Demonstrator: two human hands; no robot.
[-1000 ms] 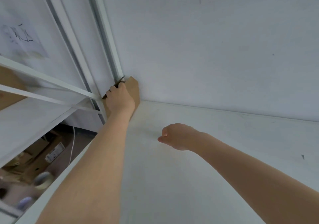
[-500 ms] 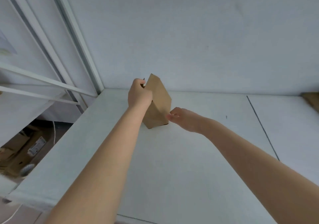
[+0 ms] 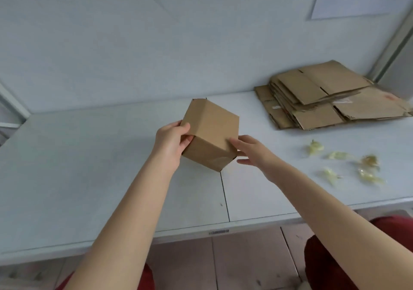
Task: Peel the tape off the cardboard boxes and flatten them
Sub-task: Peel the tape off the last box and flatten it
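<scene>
— What were the hands doing, closest in?
— The left hand (image 3: 172, 140) gripped the cardboard box (image 3: 212, 133) by its left edge, with the thumb on top and the fingers curled under. The right hand (image 3: 252, 153) lay with straight fingers against the lower right corner, steadying rather than clasping.
— And the box itself?
— It was fully assembled and tilted on a corner over the white table (image 3: 89, 166). Whether it touched, I couldn't tell. I judged this the start of a fresh box, turned to find the tape.
— Next move?
— Find a tape end, perhaps at the faint sheen on the near face, and lift it with a fingernail.
— Beyond that?
— Crumpled tape scraps (image 3: 348, 162) lay to the right, and farthest off was the stack of flattened boxes (image 3: 324, 97).
</scene>
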